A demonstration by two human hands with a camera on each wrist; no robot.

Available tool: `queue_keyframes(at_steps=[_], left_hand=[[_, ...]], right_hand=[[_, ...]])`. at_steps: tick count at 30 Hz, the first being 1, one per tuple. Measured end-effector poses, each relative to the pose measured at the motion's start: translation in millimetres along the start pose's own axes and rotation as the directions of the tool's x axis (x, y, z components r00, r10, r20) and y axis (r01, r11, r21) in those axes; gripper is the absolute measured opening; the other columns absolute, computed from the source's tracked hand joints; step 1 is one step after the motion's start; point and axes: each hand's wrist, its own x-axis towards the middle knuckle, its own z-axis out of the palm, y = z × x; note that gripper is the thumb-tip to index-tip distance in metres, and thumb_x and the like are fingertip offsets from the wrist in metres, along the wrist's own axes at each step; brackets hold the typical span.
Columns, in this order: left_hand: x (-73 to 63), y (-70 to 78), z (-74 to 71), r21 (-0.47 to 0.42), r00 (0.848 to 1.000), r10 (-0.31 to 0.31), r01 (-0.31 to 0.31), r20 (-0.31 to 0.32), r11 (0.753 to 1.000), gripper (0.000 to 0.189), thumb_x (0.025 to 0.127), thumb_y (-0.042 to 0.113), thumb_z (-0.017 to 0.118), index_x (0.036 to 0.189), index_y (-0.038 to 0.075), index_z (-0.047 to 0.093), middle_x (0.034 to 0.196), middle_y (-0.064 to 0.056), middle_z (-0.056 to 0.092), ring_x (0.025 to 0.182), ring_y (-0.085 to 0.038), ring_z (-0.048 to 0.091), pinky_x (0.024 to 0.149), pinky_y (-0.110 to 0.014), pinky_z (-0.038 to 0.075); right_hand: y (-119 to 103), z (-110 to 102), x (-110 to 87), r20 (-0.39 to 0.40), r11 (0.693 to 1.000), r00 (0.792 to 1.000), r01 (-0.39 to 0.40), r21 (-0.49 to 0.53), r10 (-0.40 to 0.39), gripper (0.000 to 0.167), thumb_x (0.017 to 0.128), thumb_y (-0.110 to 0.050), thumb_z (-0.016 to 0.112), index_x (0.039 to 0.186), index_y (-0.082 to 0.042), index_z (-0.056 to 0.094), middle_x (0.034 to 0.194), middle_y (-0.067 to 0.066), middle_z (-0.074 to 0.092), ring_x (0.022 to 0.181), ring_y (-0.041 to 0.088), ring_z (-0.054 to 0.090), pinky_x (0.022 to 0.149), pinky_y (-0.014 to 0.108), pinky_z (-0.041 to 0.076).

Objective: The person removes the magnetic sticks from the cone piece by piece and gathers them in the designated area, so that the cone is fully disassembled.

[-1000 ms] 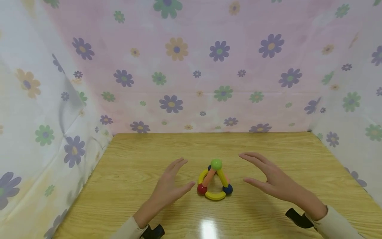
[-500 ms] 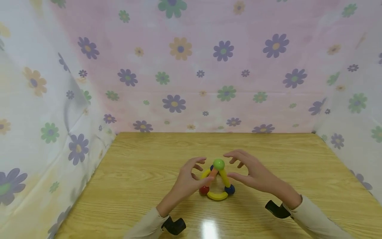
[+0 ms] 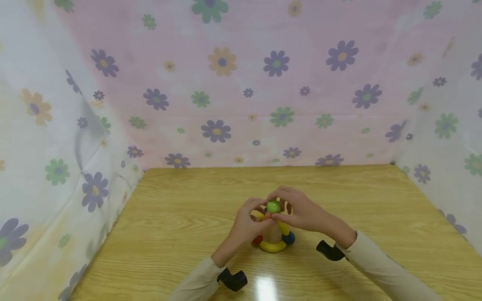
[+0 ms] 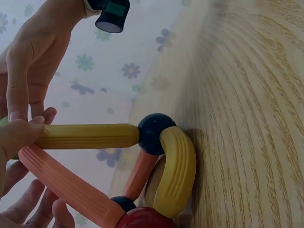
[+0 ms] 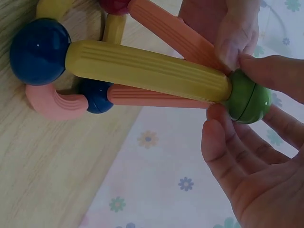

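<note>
A pyramid of magnetic rods and balls stands on the wooden table, its green ball (image 3: pixel 273 206) at the peak. My right hand (image 3: pixel 303 211) pinches that ball between thumb and fingers. From the other side, my left hand (image 3: pixel 244 225) holds the upper end of an orange rod (image 4: pixel 71 187), thumb close below the ball. A straight yellow rod (image 5: pixel 147 71) slopes from the peak to a blue ball (image 5: pixel 40 52). Down at the base lie a red ball (image 4: pixel 145 219), a second blue ball (image 5: pixel 96 95) and a curved yellow rod (image 3: pixel 273 246). My left hand partly covers the red ball in the head view.
The wood-grain table (image 3: pixel 180 192) reaches back to a pink flowered cloth (image 3: pixel 241 83). More flowered cloth hangs at the left and right sides. Each wrist carries a black camera mount, the left one (image 3: pixel 232 279) low over the table.
Both hands have come inward from either side of the pyramid and closed at its peak, the right on the green ball, the left on the orange rod. The pyramid stands in the same place.
</note>
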Motion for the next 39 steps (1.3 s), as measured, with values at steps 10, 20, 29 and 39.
queue_keyframes(at_steps=[10, 20, 29, 39], left_hand=[[4.1, -11.2, 2.2, -0.001, 0.996, 0.081, -0.081, 0.023, 0.997, 0.034, 0.085, 0.005, 0.07, 0.118, 0.003, 0.062, 0.113, -0.011, 0.062, 0.1, -0.037, 0.055, 0.078, -0.044, 0.051], [6.8, -10.5, 5.1, 0.084, 0.989, 0.148, -0.15, 0.032, 0.985, 0.024, 0.083, 0.002, 0.07, 0.107, 0.0, 0.067, 0.095, -0.011, 0.062, 0.077, -0.038, 0.054, 0.06, -0.022, 0.044], [14.0, -47.0, 10.2, 0.107, 0.988, 0.155, -0.155, 0.012, 0.982, 0.031, 0.084, 0.016, 0.073, 0.115, 0.011, 0.068, 0.104, -0.001, 0.064, 0.077, -0.016, 0.054, 0.062, -0.025, 0.05], [12.4, -51.9, 10.7, 0.114, 0.98, 0.197, -0.194, -0.016, 0.974, 0.035, 0.084, 0.016, 0.073, 0.118, 0.01, 0.066, 0.112, -0.002, 0.063, 0.079, -0.016, 0.057, 0.062, -0.023, 0.051]], right_hand=[[-11, 2, 9.4, 0.126, 0.995, 0.989, -0.066, -0.08, 0.076, 0.024, 0.085, -0.01, 0.07, 0.107, -0.011, 0.061, 0.096, -0.005, 0.052, 0.071, 0.009, 0.05, 0.062, 0.026, 0.048], [-12, -2, 12.9, 0.148, 0.994, 0.987, -0.048, -0.096, 0.062, 0.022, 0.084, -0.007, 0.07, 0.105, -0.006, 0.063, 0.093, -0.002, 0.053, 0.069, 0.01, 0.05, 0.06, 0.021, 0.046], [-12, -3, 12.2, 0.122, 0.995, 0.992, -0.009, -0.098, 0.021, 0.025, 0.081, -0.01, 0.075, 0.104, -0.005, 0.065, 0.092, -0.001, 0.055, 0.065, 0.013, 0.05, 0.056, 0.02, 0.044], [-8, 1, 9.5, 0.026, 0.997, 0.999, 0.024, -0.08, -0.022, 0.025, 0.078, -0.011, 0.078, 0.099, -0.008, 0.064, 0.09, -0.003, 0.055, 0.063, 0.015, 0.05, 0.055, 0.02, 0.044]])
